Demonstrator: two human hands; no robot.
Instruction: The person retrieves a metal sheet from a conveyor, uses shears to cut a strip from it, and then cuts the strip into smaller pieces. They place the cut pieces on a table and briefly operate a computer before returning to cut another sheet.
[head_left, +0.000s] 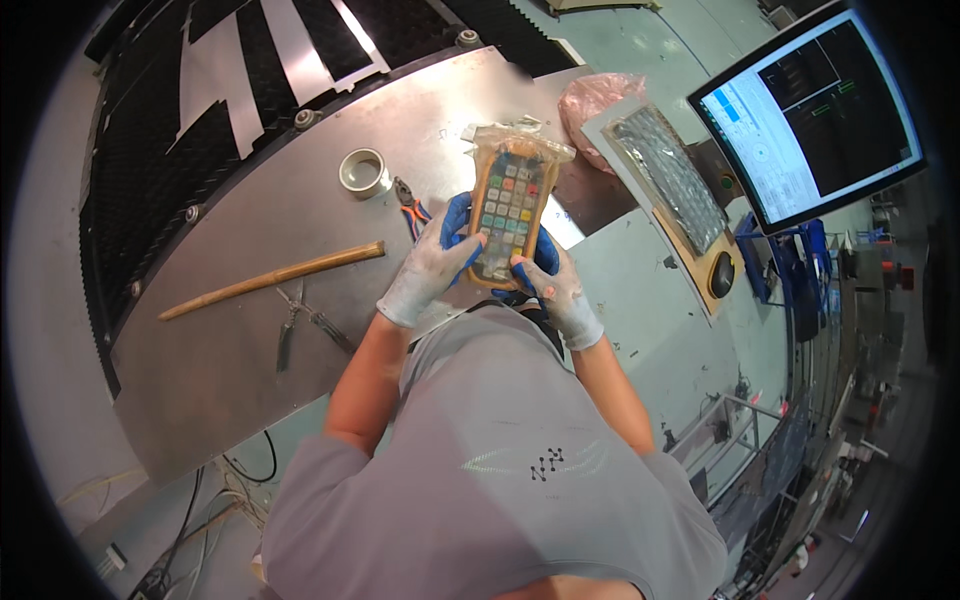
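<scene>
Between my two gloved hands is a handheld remote control (508, 215), wrapped in cloudy plastic with a yellowish edge, its rows of coloured buttons facing up. My left hand (437, 255), in a grey glove with blue fingers, is closed around its left side, the thumb on the lower part. On the lower right side, my right hand (558, 283) grips it in a matching glove, thumb over the front. Pliers (411, 208) with orange and blue handles lie just beyond my left hand, beside a roll of tape (363, 173).
A wooden stick (272, 280) and a second pair of pliers (300, 320) lie on the metal table (240, 370) at left. Dark machine bed with metal strips (296, 50) is behind. At right are a plastic-covered keyboard (672, 175), a black mouse (721, 275), a monitor (815, 115) and pink plastic (600, 108).
</scene>
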